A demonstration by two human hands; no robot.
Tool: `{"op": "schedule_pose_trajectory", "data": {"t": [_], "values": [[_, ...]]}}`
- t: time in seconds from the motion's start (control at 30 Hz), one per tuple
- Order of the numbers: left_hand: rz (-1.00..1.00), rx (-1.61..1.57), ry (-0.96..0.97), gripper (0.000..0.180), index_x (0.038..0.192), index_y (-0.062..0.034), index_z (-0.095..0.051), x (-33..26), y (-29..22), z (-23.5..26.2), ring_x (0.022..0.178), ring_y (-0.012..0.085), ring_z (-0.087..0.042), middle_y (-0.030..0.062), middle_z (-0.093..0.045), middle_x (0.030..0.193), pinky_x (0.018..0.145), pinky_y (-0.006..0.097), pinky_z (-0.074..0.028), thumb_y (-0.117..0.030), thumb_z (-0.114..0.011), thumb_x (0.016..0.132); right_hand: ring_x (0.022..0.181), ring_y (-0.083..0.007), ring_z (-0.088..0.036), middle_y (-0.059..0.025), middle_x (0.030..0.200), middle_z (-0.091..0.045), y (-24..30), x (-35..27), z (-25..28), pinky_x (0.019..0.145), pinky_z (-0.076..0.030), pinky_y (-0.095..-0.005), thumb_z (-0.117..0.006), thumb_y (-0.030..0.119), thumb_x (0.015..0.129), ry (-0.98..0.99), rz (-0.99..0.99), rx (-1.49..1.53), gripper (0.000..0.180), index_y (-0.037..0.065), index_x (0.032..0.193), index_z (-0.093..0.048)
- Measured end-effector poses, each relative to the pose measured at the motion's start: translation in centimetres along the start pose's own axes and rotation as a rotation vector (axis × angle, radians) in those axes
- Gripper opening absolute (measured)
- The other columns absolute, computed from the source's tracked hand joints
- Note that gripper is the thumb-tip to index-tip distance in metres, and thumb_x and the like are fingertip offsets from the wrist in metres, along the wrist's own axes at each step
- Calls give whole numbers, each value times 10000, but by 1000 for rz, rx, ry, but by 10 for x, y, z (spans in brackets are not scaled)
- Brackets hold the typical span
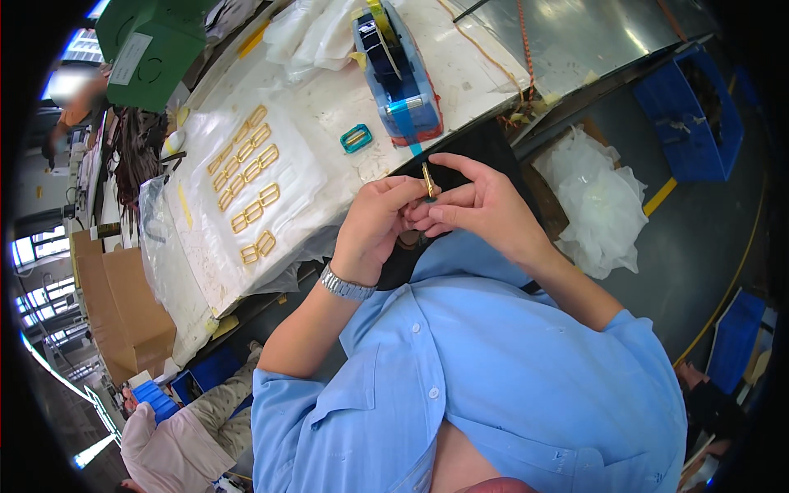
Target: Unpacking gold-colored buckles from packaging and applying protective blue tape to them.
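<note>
A small gold buckle stands on edge between my hands, just off the table's front edge. My left hand, with a metal watch at its wrist, pinches it with thumb and fingers. Against it, my right hand has its thumb and lower fingers drawn together at the buckle's lower end, index finger stretched out above. A dark teal bit shows between the fingertips; what the right fingers hold is mostly hidden. A strip of blue tape runs down the front of the tape dispenser beyond my hands. One buckle with teal covering lies on the table.
Several gold buckles lie in rows on a white sheet at left on the table. A green machine stands far left. White plastic bags sit at right, near a blue crate. Another person is at lower left.
</note>
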State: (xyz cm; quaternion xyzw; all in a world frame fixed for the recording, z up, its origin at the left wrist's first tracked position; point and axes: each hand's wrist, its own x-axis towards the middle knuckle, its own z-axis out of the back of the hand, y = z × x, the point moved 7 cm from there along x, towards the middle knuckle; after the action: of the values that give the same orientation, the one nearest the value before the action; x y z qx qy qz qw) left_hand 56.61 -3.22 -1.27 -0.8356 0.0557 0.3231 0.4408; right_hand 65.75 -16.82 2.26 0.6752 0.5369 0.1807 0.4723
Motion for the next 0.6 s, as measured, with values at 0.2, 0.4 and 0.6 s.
{"op": "schedule_pose_trajectory", "data": {"t": [0.2,0.4,0.6], "values": [[208,-156,21,183,1027,-14,-706,4,5,0,730,195,-672,61,-701,822,766,365,-589,-159,-597,1053,892,-246,-803,-219,991,-800,14,13,0,786,-662,-344,-700,9,1025,-10,-31,-89,644,-113,1578,-393],[268,-376,93,122,1011,-39,-683,4,7,-8,697,144,-588,37,-680,850,712,322,-527,-139,-619,1042,763,-163,-760,-129,953,-803,35,22,5,669,-608,-291,-815,126,954,-44,-107,-486,617,-93,1477,-571],[310,-502,-5,52,1003,-79,-666,2,12,-7,659,102,-504,-7,-631,813,642,291,-456,-123,-671,1029,970,-142,-744,-98,1141,-789,34,33,17,819,-594,-269,-889,178,885,-102,117,-713,649,-56,1439,-645]]}}
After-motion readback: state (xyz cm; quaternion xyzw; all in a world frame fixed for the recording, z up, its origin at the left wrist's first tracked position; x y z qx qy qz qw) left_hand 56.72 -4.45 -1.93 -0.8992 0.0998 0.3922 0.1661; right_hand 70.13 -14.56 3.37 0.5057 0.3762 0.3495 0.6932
